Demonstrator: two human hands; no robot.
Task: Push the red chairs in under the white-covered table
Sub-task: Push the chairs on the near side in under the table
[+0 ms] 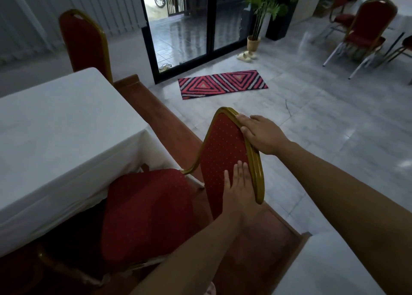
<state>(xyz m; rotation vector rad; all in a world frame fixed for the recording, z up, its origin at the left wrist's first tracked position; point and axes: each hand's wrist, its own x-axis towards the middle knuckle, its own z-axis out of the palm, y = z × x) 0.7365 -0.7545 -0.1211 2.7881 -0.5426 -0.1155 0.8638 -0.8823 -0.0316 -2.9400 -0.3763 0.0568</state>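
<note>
A red chair [147, 212] with a gold frame stands at the near corner of the white-covered table [55, 134], its seat partly under the cloth edge. My right hand [260, 134] grips the gold rim at the top of its backrest. My left hand [238, 190] lies flat on the front of the red backrest, fingers together, lower down. A second red chair [85, 43] stands at the far end of the table, its back upright above the cloth.
A red carpet strip [169, 125] runs beside the table. A patterned mat [223, 84] lies before the glass door [189, 27]. A potted plant [256, 27] and sandals [246, 56] sit right of it. More red chairs [365, 31] ring another white table far right. A white surface [330, 268] is near right.
</note>
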